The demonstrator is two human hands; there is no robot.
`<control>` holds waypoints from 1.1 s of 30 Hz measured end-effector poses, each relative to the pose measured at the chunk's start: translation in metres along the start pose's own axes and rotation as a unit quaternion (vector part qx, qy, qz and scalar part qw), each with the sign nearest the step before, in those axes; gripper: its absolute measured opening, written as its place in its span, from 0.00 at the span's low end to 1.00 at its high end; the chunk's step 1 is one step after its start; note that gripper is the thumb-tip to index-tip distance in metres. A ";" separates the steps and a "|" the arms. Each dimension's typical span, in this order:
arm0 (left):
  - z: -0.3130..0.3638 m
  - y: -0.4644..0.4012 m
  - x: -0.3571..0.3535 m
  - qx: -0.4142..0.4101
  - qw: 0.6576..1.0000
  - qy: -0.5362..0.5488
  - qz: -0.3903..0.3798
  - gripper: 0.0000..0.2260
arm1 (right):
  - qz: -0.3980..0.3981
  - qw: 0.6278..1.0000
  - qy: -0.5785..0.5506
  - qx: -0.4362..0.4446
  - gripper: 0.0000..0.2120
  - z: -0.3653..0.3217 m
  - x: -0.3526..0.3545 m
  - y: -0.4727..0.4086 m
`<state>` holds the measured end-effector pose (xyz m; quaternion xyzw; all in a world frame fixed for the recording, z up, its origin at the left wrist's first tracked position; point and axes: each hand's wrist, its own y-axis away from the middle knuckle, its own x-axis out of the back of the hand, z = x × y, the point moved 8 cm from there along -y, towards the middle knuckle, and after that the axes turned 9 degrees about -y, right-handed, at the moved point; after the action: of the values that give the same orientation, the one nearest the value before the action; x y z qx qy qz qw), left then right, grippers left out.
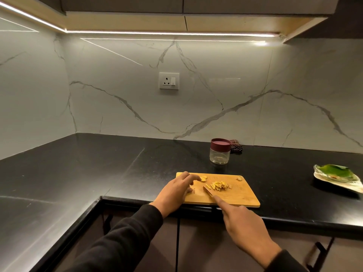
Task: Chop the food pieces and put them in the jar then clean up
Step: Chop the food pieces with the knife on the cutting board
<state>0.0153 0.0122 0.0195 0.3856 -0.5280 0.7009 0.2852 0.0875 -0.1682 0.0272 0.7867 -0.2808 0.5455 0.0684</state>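
A wooden cutting board (241, 195) lies at the front edge of the black counter. A pile of yellow chopped strips (220, 185) sits in its middle. An uncut piece (204, 178) lies at the board's back left and a small bit (239, 178) at its back right. My right hand (242, 224) grips a knife (208, 191), index finger along its spine, with the blade just left of the pile. My left hand (176, 190) rests on the board's left part, its fingers touching the uncut piece. A glass jar with a maroon lid (220, 152) stands behind the board.
A dark checked cloth (236, 147) lies behind the jar by the wall. A plate with a green wrapped item (337, 178) sits at the right. The counter (98, 163) turns a corner on the left. Cabinet doors with handles are below the edge.
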 end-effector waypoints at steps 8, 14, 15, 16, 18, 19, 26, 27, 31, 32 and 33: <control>-0.008 0.006 0.010 0.052 0.995 0.021 0.080 0.12 | -0.027 0.998 -0.048 0.039 0.26 -0.032 -0.017 -0.002; -0.014 0.007 0.009 0.069 0.994 0.027 0.082 0.14 | -0.009 0.999 -0.020 0.044 0.27 -0.035 -0.023 -0.004; -0.014 0.007 0.009 0.069 0.994 0.028 0.080 0.15 | -0.001 0.999 -0.022 0.038 0.27 -0.029 -0.021 -0.005; -0.013 0.007 0.009 0.070 0.994 0.028 0.079 0.15 | 0.005 0.999 -0.027 0.032 0.28 -0.023 -0.018 -0.006; -0.013 0.008 0.009 0.073 0.994 0.031 0.078 0.15 | 0.015 0.999 -0.032 0.020 0.28 -0.010 -0.011 -0.008; -0.013 0.008 0.009 0.075 0.994 0.032 0.079 0.15 | 0.018 0.999 -0.032 0.013 0.28 -0.003 -0.008 -0.009; -0.011 0.008 0.010 0.068 0.994 0.024 0.076 0.14 | 0.019 0.999 -0.036 0.019 0.27 0.006 -0.002 -0.013; -0.011 0.008 0.010 0.068 0.995 0.023 0.075 0.14 | 0.015 0.999 -0.038 0.031 0.27 0.001 -0.004 -0.013; -0.010 0.008 0.011 0.065 0.995 0.020 0.077 0.14 | 0.018 0.998 -0.029 0.048 0.27 -0.005 -0.008 -0.016; -0.010 0.009 0.011 0.063 0.995 0.021 0.078 0.13 | 0.025 0.998 -0.027 0.043 0.26 -0.001 -0.007 -0.017; -0.009 0.009 0.012 0.062 0.995 0.021 0.077 0.13 | 0.031 0.999 -0.023 0.037 0.26 0.004 -0.005 -0.019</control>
<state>0.0000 0.0183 0.0235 0.3458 -0.5054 0.7604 0.2164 0.0991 -0.1525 0.0249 0.7919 -0.2859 0.5394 0.0156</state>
